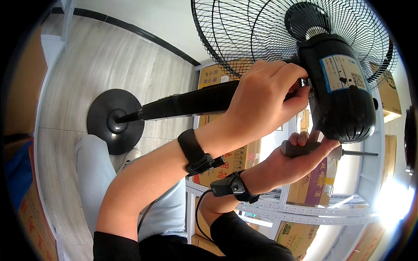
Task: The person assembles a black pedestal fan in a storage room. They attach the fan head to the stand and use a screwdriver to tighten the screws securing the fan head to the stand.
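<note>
Black motor housing (346, 112) sits far right, its wire cage (265, 35) already on. I see my left hand (267, 91) pinching beside it, on what I can't tell; my right hand (289, 169) curls round a screwdriver (336, 153), tip free. Work looks unfinished.

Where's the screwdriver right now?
The screwdriver is in the right hand, right of centre in the head view, just below the fan's black motor housing, its shaft pointing right.
</note>
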Demonstrator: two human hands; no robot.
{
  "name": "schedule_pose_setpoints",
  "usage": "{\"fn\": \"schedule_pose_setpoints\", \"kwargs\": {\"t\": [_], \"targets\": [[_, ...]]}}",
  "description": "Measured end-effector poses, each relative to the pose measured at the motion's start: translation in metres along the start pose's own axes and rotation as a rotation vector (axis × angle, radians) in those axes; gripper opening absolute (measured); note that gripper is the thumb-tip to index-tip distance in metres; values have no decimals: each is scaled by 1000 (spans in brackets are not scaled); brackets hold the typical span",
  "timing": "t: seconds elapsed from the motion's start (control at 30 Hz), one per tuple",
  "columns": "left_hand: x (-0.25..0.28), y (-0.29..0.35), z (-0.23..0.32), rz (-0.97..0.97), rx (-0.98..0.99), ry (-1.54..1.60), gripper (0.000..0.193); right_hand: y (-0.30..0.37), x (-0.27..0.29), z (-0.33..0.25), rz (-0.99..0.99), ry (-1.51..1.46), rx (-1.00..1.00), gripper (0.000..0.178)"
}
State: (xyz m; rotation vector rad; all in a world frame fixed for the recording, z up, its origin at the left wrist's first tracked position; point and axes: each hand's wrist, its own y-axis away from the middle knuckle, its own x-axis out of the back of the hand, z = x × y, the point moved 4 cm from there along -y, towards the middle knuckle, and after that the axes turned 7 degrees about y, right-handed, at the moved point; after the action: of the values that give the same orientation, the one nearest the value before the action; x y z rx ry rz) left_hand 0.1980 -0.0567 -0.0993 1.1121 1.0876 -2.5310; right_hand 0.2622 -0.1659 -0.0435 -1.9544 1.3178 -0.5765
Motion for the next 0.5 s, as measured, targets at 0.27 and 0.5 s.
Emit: {"fn": "schedule_pose_setpoints", "kwargs": {"t": [0.27, 0.5], "targets": [[0, 2, 1, -25, -6, -22, 23, 6, -7, -8, 66, 90, -15, 45], [4, 2, -2, -54, -5, 20, 21, 4, -12, -5, 46, 102, 86, 45]]}}
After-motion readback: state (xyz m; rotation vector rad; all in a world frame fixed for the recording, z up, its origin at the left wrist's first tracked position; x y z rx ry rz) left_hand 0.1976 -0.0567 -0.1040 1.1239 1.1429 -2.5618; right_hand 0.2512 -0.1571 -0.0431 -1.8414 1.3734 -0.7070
